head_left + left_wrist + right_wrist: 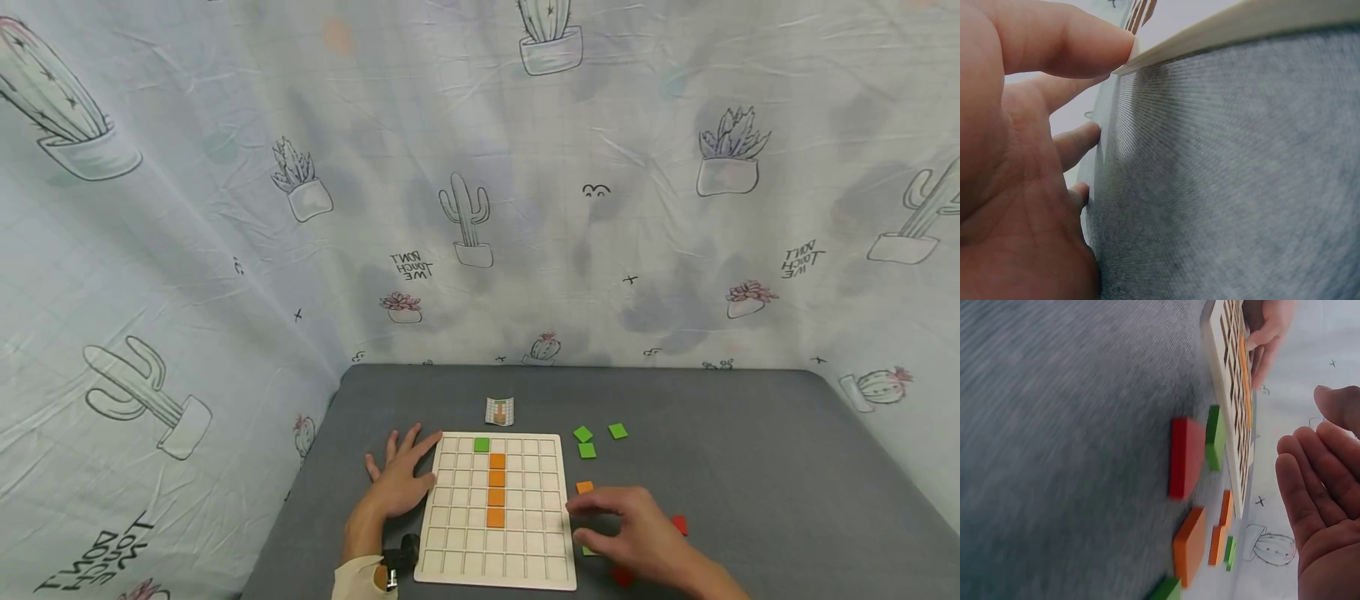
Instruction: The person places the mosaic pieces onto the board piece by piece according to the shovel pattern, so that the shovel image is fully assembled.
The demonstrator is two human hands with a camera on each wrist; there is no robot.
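So your left hand (397, 483) has its fingers spread, with the thumb and index finger touching the left edge of the white grid board (457, 558), index right up at the far corner. Your right hand (633, 529) hangs by the board's right edge, thumb and fingers parted in a loose curve, palm bare. Honestly can't tell if that index fingertip touches the edge or sits just above it.

On the board you've got one green square (482, 445) in the top row and a column of four orange squares (497, 479), starting one row down and one column right (all well inside the rim).

Off the right edge, a green tile (588, 551) peeks out below your thumb, red tiles (678, 525) lie around the hand, and an orange tile (584, 487) sits just beyond your fingers. Three loose green tiles (587, 451) are farther up. A small card (499, 411) lies just past the far edge. Your widest run of grey tabletop (780, 467) is on the right, reaching to the cactus-print curtain (660, 233).
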